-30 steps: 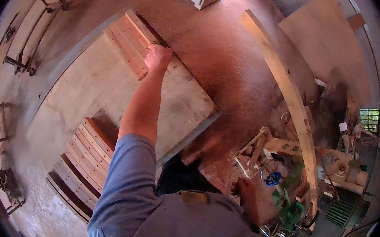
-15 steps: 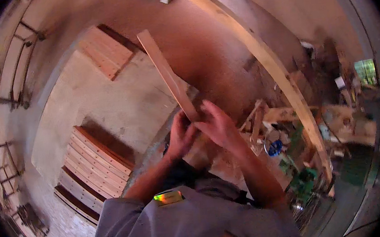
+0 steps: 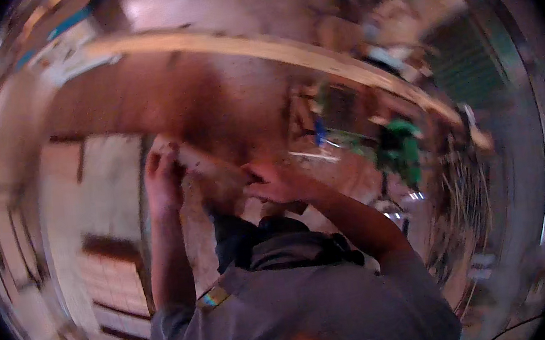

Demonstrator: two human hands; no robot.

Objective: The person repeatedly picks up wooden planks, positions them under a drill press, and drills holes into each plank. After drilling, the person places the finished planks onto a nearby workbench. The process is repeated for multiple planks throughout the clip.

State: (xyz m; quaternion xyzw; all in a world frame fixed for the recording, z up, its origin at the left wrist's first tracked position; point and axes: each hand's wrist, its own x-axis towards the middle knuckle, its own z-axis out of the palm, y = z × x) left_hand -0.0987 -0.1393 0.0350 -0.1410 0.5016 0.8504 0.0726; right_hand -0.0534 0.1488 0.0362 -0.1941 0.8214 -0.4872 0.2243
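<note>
A short wooden slat [image 3: 209, 166] is held at a slant in front of my body, blurred by motion. My left hand [image 3: 164, 176] is closed around its far left end. At the nearer right end, my right hand [image 3: 276, 181] grips it with the fingers wrapped over the edge. To the left, on a pale board surface [image 3: 114, 193], lies a row of drilled wooden slats [image 3: 114, 276], some lighter and some darker. A smaller group of slats [image 3: 63, 160] sits farther off on the same surface.
A long wooden beam [image 3: 212, 41] runs across the far side and curves down to the right. Beyond my right hand are a green machine part [image 3: 403, 145], a blue object [image 3: 319, 128] and wood scraps. Thin sticks or rods [image 3: 468, 196] stand at the right.
My view and body have turned to the right, so the slats now lie farther left. My left hand has moved from beside the right to the slat's other end; the slat now lies crosswise.
</note>
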